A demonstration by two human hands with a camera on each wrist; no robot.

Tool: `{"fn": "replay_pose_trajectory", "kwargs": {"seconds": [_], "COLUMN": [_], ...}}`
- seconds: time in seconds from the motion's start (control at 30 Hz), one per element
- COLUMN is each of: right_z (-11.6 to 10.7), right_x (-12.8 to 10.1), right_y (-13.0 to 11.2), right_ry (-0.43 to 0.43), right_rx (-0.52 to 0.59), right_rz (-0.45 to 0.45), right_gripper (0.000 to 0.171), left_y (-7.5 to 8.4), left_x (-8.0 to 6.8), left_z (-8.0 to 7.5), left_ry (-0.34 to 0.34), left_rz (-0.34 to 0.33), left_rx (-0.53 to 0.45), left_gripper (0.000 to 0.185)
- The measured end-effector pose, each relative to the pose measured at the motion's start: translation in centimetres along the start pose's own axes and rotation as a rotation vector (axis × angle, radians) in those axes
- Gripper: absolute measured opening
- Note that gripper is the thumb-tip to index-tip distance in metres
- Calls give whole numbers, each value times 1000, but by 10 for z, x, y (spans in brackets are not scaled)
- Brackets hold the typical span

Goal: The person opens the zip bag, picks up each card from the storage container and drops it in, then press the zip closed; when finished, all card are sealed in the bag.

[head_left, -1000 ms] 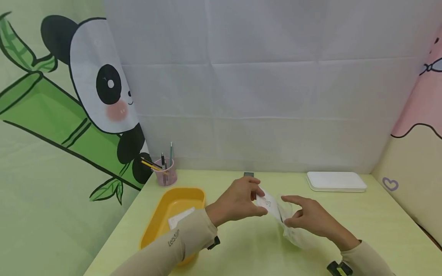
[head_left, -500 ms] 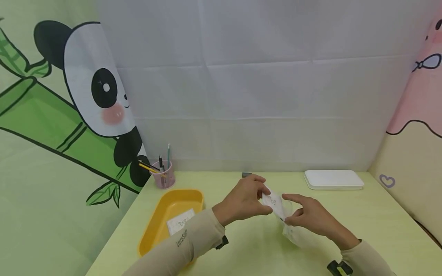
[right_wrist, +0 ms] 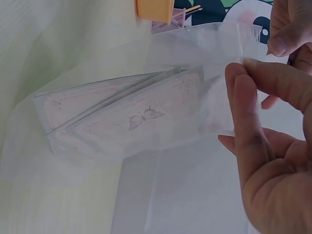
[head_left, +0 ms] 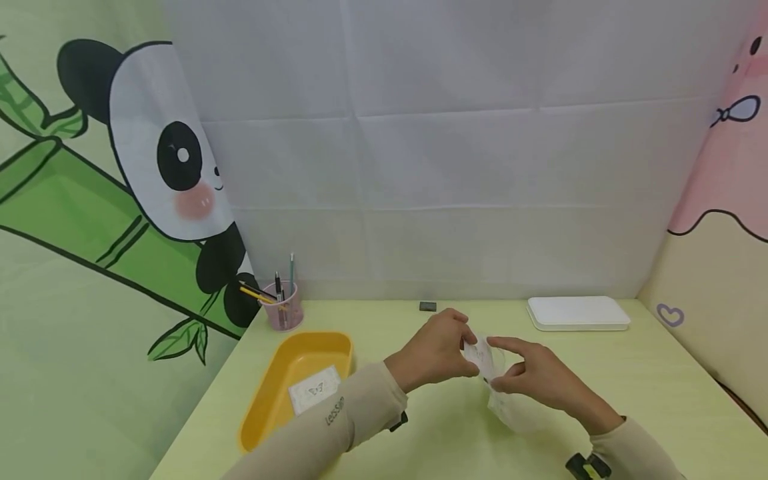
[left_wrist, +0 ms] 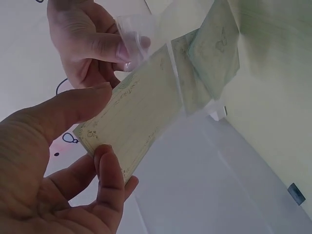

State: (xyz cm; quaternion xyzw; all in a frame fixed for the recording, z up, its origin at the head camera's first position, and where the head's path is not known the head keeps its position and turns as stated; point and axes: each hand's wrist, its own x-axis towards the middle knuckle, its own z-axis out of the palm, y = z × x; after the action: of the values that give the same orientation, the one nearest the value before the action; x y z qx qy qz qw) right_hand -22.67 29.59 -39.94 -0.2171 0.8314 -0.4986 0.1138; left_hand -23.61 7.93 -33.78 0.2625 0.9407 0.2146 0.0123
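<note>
My left hand (head_left: 435, 350) pinches a cream card with a decorative border (left_wrist: 131, 114) by its near end, thumb on one edge and fingers on the other. The card's far part lies at the mouth of a clear plastic bag (right_wrist: 217, 105). Between thumb and fingertips, my right hand (head_left: 540, 373) pinches the bag near its opening, and the bag hangs down to the left of it. Several cards (right_wrist: 141, 119) lie fanned inside the bag, the front one printed with a butterfly. Another butterfly card (head_left: 315, 389) rests in the yellow tray (head_left: 270, 393), partly behind my left sleeve.
A pink pen cup (head_left: 283, 312) with pens and pencils stands at the back left of the pale table. A small dark block (head_left: 428, 307) lies by the back edge. At the back right is a flat white case (head_left: 578, 313).
The left hand has moved right with its card, closer to the right hand and the bag. More of the card in the tray shows now. The right hand has hardly moved.
</note>
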Motion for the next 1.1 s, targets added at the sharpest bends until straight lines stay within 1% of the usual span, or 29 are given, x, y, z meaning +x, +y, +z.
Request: {"fn": "replay_pose_trajectory", "kwargs": {"seconds": [0.1,0.23,0.33,0.43,0.57,0.77,0.87,0.97,1.03,1.1], "right_z": [0,4,5,6,7,10,11,12,13,14], "right_x": [1,0,0,-1,-1,-1,-1,-3,-3,-4], "right_y": [0,0,0,0,1,0,-1,-2,-3,-4], "right_ry": [2,-1,4,18,28,31,37,41,47,50], "right_rx": [10,24,2,-40,-68,-88,-85,-68,-62,-61], "right_rz": [3,1,-16,-52,-90,-91,-85,-81,-77,-70], "right_gripper": [76,76,76,74,72,74,74,73,72,71], "left_y": [1,0,-1,-2,-3,-4,-6,-8,-10,-10], "left_x": [2,1,-1,-2,-4,-6,-9,-14,-16,-17], "left_z": [5,11,12,13,12,13,13,12,12,13], "left_ry": [-23,-51,-55,-56,-61,-74,-92,-113,-112,-103], "left_rz": [7,23,26,32,53,63,76,78,81,74], "left_rx": [36,61,65,71,86,93,77,15,-14,-14], "left_gripper": [30,32,33,34,34,35,41,47,51,54]}}
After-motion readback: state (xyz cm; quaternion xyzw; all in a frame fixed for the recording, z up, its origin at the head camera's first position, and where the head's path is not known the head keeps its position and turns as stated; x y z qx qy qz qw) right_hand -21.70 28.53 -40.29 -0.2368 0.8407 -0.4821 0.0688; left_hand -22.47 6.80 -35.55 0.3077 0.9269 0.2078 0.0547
